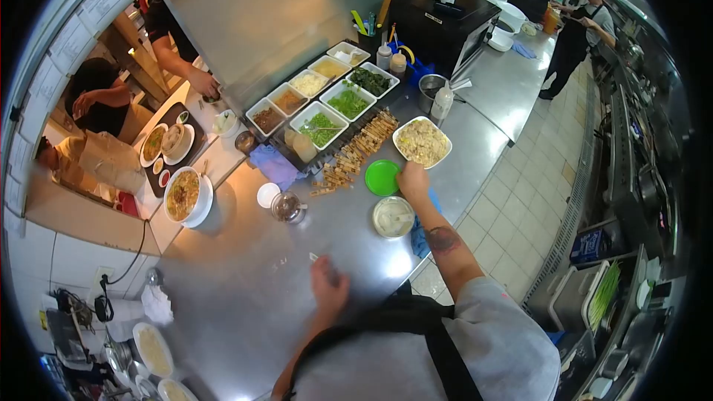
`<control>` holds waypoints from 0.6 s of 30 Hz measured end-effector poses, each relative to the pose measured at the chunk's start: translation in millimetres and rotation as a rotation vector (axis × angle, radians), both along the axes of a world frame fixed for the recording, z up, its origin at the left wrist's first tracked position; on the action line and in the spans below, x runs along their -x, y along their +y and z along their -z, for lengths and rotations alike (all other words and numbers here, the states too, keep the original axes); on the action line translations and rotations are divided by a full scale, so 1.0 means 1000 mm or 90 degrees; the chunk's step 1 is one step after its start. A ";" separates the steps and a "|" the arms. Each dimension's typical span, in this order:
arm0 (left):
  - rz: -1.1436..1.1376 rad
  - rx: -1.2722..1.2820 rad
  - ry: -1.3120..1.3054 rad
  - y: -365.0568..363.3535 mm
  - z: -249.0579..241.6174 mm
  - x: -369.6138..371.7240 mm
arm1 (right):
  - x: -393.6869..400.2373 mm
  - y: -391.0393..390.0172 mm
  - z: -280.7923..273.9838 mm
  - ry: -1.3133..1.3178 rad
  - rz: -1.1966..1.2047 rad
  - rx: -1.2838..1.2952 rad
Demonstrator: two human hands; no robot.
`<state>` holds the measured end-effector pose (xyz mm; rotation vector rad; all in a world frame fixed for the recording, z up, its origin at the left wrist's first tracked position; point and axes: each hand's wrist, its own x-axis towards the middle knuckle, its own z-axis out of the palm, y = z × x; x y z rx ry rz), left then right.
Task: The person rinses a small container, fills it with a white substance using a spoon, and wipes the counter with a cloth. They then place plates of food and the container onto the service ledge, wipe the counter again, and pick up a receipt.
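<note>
My right hand [414,180] is closed at the right edge of a round green lid [382,177], with its fingertips partly hidden. Just below sits an uncovered white tub [393,217] of pale creamy sauce, and above is a square white dish [422,142] of fried rice. Over the lower middle of the steel counter, my left hand [329,284] is blurred, its fingers drawn together around a small whitish piece [313,257] too small to name. A glass jar [287,208] with dark contents stands above that hand, beside a white round lid [269,194].
White trays of toppings [319,125] and a row of stacked skewers [358,150] line the back. Bowls and a dark serving tray [175,150] occupy the pass at left, where another person's hand [204,83] reaches in. A co-worker [583,37] stands far right.
</note>
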<state>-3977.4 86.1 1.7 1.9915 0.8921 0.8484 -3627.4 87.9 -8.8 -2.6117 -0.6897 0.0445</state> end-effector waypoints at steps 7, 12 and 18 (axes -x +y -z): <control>0.116 0.038 0.025 -0.042 -0.001 -0.080 | 0.022 -0.057 -0.047 -0.097 -0.246 -0.180; 0.080 0.104 -0.013 -0.048 0.018 -0.111 | 0.054 -0.121 -0.050 -0.200 -0.599 -0.291; 0.010 0.112 -0.011 -0.058 0.019 -0.110 | 0.063 -0.137 -0.042 -0.137 -0.743 -0.227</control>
